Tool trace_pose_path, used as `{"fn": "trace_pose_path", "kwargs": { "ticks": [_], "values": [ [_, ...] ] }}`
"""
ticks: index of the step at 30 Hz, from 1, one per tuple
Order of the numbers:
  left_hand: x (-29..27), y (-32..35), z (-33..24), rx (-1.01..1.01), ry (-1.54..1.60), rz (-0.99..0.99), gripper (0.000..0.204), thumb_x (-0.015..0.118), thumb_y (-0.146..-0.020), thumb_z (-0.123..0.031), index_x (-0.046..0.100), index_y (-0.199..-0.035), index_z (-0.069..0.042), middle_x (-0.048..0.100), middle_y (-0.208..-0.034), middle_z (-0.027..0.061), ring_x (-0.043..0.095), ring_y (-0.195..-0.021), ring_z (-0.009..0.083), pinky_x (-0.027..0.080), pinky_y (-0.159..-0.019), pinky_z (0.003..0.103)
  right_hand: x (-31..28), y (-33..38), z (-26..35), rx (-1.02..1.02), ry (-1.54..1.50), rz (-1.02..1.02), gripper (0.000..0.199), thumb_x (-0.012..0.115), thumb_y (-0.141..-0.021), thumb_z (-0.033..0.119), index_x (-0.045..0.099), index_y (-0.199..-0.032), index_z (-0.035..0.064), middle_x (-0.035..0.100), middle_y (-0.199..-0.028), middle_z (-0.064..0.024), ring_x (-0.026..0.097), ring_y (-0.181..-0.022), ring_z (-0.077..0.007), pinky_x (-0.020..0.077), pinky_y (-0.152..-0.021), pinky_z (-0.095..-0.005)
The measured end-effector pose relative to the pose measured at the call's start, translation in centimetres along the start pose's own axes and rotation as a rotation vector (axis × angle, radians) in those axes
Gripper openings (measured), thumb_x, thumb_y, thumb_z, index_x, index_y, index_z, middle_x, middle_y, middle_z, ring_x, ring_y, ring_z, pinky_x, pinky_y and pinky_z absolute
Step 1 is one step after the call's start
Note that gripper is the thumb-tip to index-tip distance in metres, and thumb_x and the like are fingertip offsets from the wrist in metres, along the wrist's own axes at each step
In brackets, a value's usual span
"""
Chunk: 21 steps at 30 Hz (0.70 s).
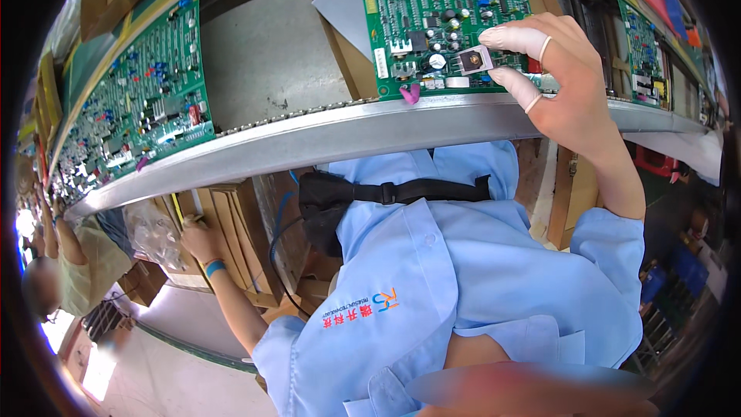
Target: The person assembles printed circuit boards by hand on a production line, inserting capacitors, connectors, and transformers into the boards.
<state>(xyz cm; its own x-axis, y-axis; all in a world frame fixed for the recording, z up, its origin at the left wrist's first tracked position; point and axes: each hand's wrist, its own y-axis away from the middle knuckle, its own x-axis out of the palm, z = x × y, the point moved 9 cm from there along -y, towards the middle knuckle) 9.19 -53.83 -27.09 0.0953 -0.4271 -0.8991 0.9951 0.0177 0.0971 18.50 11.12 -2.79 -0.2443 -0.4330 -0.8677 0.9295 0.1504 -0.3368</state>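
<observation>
A small square component (473,59) is pinched flat, face up, between the cot-covered thumb and forefinger of the right hand (557,85) over the green circuit board (432,8), while the left hand (199,241) is closed around a cardboard box edge (224,220) below the conveyor rail (324,135).

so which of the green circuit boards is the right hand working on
The middle board: the right hand holds a small square component against it; the left board sits untouched.

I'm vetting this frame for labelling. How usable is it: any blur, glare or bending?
Head view: fisheye bends the metal conveyor rail into an arc; black vignette rings the rim; bright glare washes out the lower left floor; a blurred patch covers the bottom edge; the right hand and green circuit board are sharp.
</observation>
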Motion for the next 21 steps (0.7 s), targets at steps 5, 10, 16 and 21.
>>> {"fn": "trace_pose_path", "kwargs": {
  "ticks": [5,10,16,21],
  "values": [
    [-5.0,0.4,4.1,-0.343,0.412,-0.177,0.027,0.057,-0.09,-0.015,0.062,-0.109,0.002,0.067,-0.095,0.0202,0.066,-0.086,0.0337,0.051,-0.078,0.043,1.4,-0.2,0.6,-0.068,0.094,0.019,0.033,0.075,-0.069,0.005,0.069,-0.101,0.01,0.067,-0.091,-0.0044,0.06,-0.082,-0.023,0.0413,-0.074,-0.035],
    [-1.7,1.9,11.0,-0.551,1.468,-0.29,0.026,0.053,-0.093,-0.008,0.06,-0.115,0.005,0.064,-0.099,0.0097,0.063,-0.082,0.0192,0.051,-0.07,0.029,1.8,-0.4,0.7,-0.122,0.121,0.022,0.033,0.076,-0.068,0.006,0.068,-0.101,0.0096,0.067,-0.09,-0.0041,0.059,-0.084,-0.0223,0.0411,-0.076,-0.0352],
    [-6.3,2.9,7.9,-0.534,1.874,-0.349,0.035,0.049,-0.097,-0.013,0.055,-0.127,0.005,0.061,-0.121,0.0135,0.062,-0.103,0.0228,0.051,-0.082,0.03,1.5,-1.1,1.9,-0.195,0.135,0.046,0.037,0.078,-0.066,0.004,0.068,-0.102,0.0071,0.068,-0.093,-0.0064,0.061,-0.082,-0.0244,0.043,-0.075,-0.0354],
    [-12.7,2.8,4.1,-0.429,1.919,-0.403,0.037,0.049,-0.096,-0.01,0.053,-0.129,0.005,0.059,-0.127,0.0162,0.059,-0.113,0.0248,0.05,-0.089,0.032,1.7,-1.5,1.9,-0.242,0.105,0.112,0.038,0.077,-0.066,0.004,0.069,-0.103,0.0065,0.067,-0.091,-0.0059,0.058,-0.076,-0.0238,0.0432,-0.072,-0.0349]
  ]
}}
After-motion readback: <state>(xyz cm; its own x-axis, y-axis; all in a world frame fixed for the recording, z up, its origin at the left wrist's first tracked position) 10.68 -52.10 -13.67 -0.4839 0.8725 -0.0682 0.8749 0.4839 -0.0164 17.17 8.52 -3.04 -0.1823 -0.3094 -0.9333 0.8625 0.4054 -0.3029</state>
